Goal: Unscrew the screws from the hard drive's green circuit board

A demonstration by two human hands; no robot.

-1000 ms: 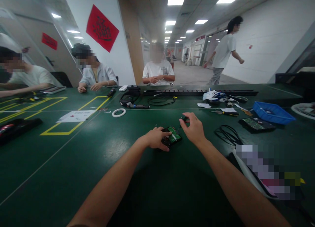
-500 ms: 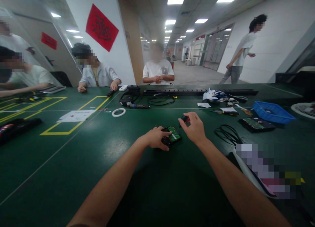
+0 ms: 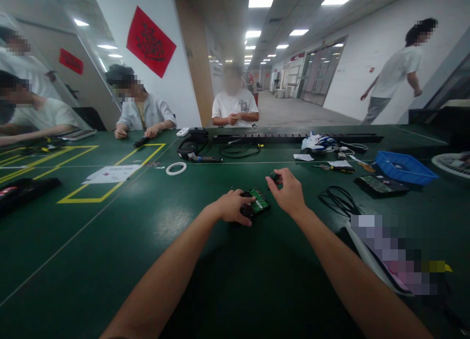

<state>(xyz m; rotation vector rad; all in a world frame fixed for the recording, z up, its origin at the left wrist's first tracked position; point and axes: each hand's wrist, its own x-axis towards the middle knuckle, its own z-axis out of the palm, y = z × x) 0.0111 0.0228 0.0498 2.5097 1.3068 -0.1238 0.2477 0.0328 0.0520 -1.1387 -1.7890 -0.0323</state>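
Observation:
A black hard drive with a green circuit board (image 3: 260,202) lies on the green table in front of me. My left hand (image 3: 235,205) grips its left side, thumb along the near edge and fingers over the top. Above the drive's right end, my right hand (image 3: 288,189) pinches the dark handle of a small screwdriver (image 3: 274,176). The thin shaft points down toward the board's right edge; whether its tip touches a screw is too small to tell.
To the right lie a black cable (image 3: 340,202), a second drive-like unit with a circuit board (image 3: 382,184) and a blue tray (image 3: 406,168). Pliers (image 3: 336,168) and a white-blue bundle (image 3: 318,142) sit farther back. A white ring (image 3: 176,168) is at left. Several people are around the table.
My hands, the drive and the screwdriver hold nearly the same place. A person walking at the back has moved right. A co-worker's hand across the table has shifted left with a dark object.

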